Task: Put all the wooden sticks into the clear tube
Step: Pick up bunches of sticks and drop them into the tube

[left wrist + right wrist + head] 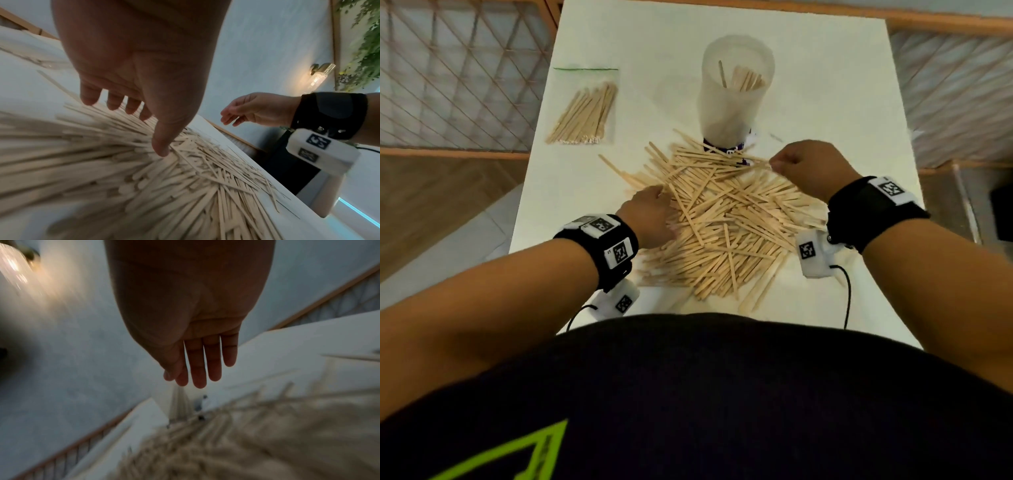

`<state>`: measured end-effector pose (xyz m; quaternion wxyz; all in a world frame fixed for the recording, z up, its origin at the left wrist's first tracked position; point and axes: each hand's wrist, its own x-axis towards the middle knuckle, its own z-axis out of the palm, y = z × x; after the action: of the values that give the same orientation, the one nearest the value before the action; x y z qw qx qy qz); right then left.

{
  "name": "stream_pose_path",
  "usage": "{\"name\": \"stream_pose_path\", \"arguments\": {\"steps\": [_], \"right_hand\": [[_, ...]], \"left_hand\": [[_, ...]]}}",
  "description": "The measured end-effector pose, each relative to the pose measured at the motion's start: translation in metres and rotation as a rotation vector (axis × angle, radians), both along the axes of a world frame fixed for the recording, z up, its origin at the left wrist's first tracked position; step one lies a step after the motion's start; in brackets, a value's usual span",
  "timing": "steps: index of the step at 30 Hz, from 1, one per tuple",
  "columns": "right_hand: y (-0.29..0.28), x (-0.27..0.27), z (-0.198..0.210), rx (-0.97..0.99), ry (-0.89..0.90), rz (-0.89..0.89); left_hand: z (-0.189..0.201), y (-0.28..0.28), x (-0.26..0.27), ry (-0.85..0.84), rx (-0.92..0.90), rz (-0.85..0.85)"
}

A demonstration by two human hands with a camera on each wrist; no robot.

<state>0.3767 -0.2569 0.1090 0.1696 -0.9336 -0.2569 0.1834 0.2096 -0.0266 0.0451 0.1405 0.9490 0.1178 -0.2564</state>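
Observation:
A big loose pile of wooden sticks (722,226) covers the middle of the white table (842,102). Just behind it the clear tube (736,89) stands upright with a few sticks leaning inside. My left hand (654,212) rests on the pile's left side, its spread fingers and thumb (162,151) touching sticks without gripping any. My right hand (796,166) hovers over the pile's far right edge, close to the tube's base. Its fingers (197,378) are straight and together and hold nothing.
A clear zip bag of more sticks (585,113) lies at the table's far left. The table's left and right edges drop off to the floor, with lattice railings (448,78) beyond. My torso is against the near edge.

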Motion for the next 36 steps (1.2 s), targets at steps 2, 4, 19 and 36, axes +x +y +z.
{"name": "stream_pose_path", "arguments": {"steps": [2, 4, 19, 36], "right_hand": [[-0.013, -0.015, -0.026, -0.104, 0.029, 0.020], [-0.024, -0.023, -0.050, -0.215, 0.033, -0.002], [-0.028, -0.034, -0.080, -0.361, -0.162, 0.161], [0.019, -0.038, -0.030, 0.532, 0.177, -0.257]], "left_hand": [[-0.010, -0.006, 0.000, 0.008, 0.019, 0.036], [-0.016, -0.012, -0.001, 0.020, 0.036, 0.038], [-0.008, -0.030, 0.010, -0.145, 0.250, -0.065], [0.029, -0.022, 0.018, -0.456, -0.100, 0.137]]}}
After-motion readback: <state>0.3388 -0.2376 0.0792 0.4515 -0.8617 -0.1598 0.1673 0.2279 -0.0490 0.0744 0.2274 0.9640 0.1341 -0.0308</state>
